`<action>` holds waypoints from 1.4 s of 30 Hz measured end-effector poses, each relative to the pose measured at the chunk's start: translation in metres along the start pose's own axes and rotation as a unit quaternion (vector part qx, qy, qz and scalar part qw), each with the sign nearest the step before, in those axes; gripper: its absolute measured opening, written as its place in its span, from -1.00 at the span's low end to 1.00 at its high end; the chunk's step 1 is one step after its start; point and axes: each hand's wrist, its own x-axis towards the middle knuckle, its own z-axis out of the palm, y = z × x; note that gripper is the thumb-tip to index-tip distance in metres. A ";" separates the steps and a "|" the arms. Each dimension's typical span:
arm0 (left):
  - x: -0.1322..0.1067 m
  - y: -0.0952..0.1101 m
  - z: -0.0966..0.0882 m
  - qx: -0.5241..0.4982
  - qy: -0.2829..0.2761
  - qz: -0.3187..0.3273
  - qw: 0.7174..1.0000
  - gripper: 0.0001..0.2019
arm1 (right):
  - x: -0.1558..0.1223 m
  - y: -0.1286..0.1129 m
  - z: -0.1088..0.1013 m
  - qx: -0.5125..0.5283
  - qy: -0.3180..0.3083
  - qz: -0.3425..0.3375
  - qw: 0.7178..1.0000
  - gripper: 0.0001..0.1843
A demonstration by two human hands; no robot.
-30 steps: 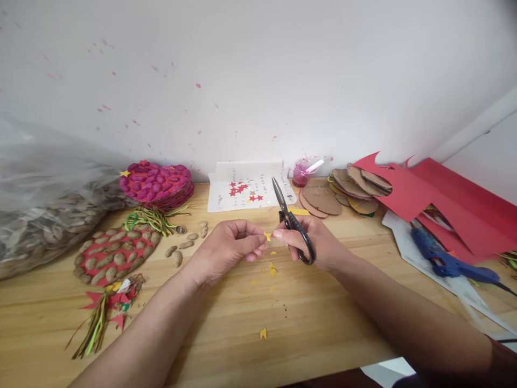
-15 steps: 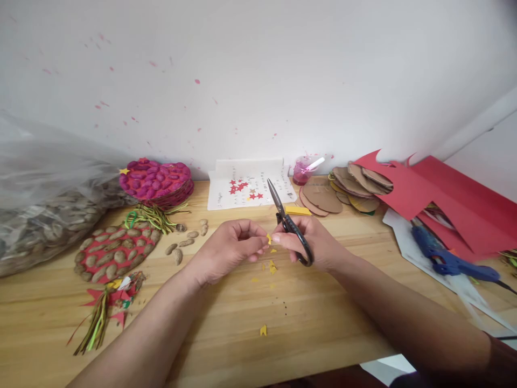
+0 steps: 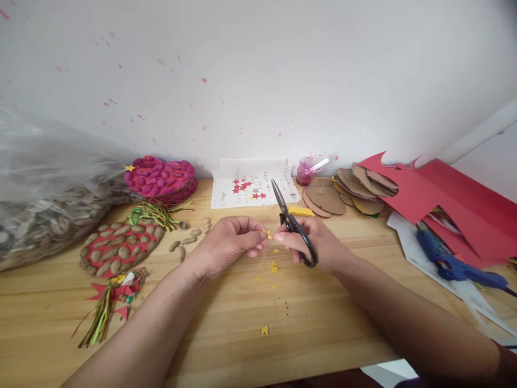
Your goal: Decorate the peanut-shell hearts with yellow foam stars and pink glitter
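Over the middle of a wooden table (image 3: 226, 334), my left hand (image 3: 228, 245) and my right hand (image 3: 311, 242) meet at a tiny yellow paper piece (image 3: 267, 234), both pinching it between fingertips. Black scissors (image 3: 294, 223) hang from my right hand's fingers, blades together and pointing up and away from me. Small yellow paper scraps (image 3: 273, 267) lie on the wood just below the hands, and one more scrap (image 3: 264, 330) lies nearer to me.
A clear bag of peanuts (image 3: 44, 210) fills the left. Peanut-covered red shapes (image 3: 119, 248), a pink peanut stack (image 3: 163, 179), loose peanuts (image 3: 189, 237), a sheet with red stars (image 3: 250, 188), a pink cup (image 3: 305, 171), cardboard cutouts (image 3: 347, 191), red paper (image 3: 440, 199) and a blue glue gun (image 3: 452, 264) surround the hands.
Both hands stay together on the yellow piece, with only slight finger shifts. The view has drifted a little.
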 end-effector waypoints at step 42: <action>0.000 0.014 -0.013 -0.192 0.125 0.069 0.971 -0.68 | -0.009 -0.007 -0.005 -0.217 -0.057 -0.011 0.974 -0.42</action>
